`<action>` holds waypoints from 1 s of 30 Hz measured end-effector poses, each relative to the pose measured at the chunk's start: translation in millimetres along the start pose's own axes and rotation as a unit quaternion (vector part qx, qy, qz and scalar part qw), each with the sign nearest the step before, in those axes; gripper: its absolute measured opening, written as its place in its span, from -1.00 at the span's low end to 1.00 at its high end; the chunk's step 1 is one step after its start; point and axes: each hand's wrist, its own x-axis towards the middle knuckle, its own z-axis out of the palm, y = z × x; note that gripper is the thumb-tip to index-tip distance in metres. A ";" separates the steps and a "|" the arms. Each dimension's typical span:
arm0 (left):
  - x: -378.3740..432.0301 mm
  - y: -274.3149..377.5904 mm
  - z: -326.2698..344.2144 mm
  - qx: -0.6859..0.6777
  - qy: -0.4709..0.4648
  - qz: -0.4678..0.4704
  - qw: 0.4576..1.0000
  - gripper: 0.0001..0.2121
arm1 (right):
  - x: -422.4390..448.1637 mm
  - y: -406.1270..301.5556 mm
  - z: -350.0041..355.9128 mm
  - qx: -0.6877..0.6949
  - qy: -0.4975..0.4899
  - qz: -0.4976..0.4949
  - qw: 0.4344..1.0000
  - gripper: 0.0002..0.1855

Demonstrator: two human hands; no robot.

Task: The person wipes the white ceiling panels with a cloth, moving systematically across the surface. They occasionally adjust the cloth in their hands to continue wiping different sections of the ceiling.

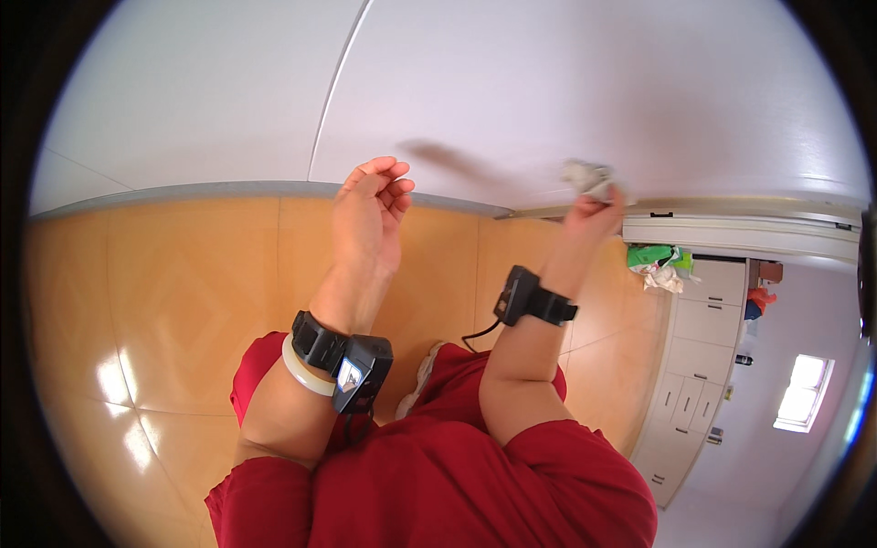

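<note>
My right hand (595, 218) grips a crumpled whitish-grey cloth (588, 177) close to a smooth white panel (479, 89). Hand and cloth are blurred, and I cannot tell whether the cloth touches the panel. My left hand (370, 219) is raised before the panel's lower edge, its fingers loosely curled around nothing. A dark smudge-like shadow (452, 157) lies on the white surface between the two hands. Each forearm wears a black strapped device; a pale bangle (305, 370) sits beside the left one.
A grey base strip (240, 190) runs between the panel and the glossy orange tile floor (199, 288). On the right, a green bag (649, 256) and white crumpled material (663, 279) lie near white drawer cabinets (706, 322). Small items stand on the cabinet top, near a window (803, 392).
</note>
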 end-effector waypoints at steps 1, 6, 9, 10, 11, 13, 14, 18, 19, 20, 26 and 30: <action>-0.1 -1.1 -0.4 0.002 -0.003 -0.003 1.000 -0.86 | 6.0 -15.0 28.5 -0.059 0.096 -0.046 0.993 -0.96; 5.2 -4.8 -3.4 0.002 -0.008 -0.014 1.000 -0.85 | 69.3 -132.0 131.9 -0.161 -0.029 -0.238 0.957 -0.82; 9.1 -3.4 -5.0 0.002 -0.006 -0.003 1.000 -0.84 | 104.5 -197.2 168.8 -0.219 -0.100 -0.276 0.930 -0.77; 10.2 -3.1 -6.2 0.003 -0.004 0.000 1.000 -0.84 | 106.1 -199.0 175.1 -0.210 -0.100 -0.290 0.928 -0.76; 11.2 -3.2 -6.9 0.005 -0.001 0.004 1.000 -0.84 | 104.5 -196.5 180.2 -0.200 -0.100 -0.304 0.926 -0.75; 10.9 -3.0 -7.1 0.007 -0.002 0.005 1.000 -0.84 | 91.5 -174.0 177.0 -0.201 -0.090 -0.287 0.932 -0.82; 9.3 -3.5 -5.2 0.007 -0.002 -0.003 1.000 -0.83 | 94.0 -167.0 148.3 -0.191 -0.115 -0.259 0.940 -0.81; 8.0 -6.4 -2.6 0.025 -0.009 -0.016 1.000 -0.83 | 66.9 -63.1 49.6 -0.145 0.025 -0.212 0.966 -0.80; 8.9 -6.3 -5.7 0.028 -0.004 -0.013 0.999 -0.83 | 64.4 -29.4 30.9 -0.175 0.241 -0.228 0.927 -0.78; 10.0 -8.0 -8.0 0.031 0.000 -0.010 0.999 -0.83 | 51.5 -5.6 18.1 -0.174 0.253 -0.192 0.932 -0.80; 10.5 -8.2 -10.3 0.036 -0.022 -0.009 0.999 -0.86 | 41.0 96.3 -141.4 -0.106 0.322 0.052 0.939 -0.79; 10.8 -15.5 -0.9 0.039 -0.031 -0.029 0.998 -0.84 | 19.4 113.6 -255.7 0.087 0.203 0.199 0.955 -0.90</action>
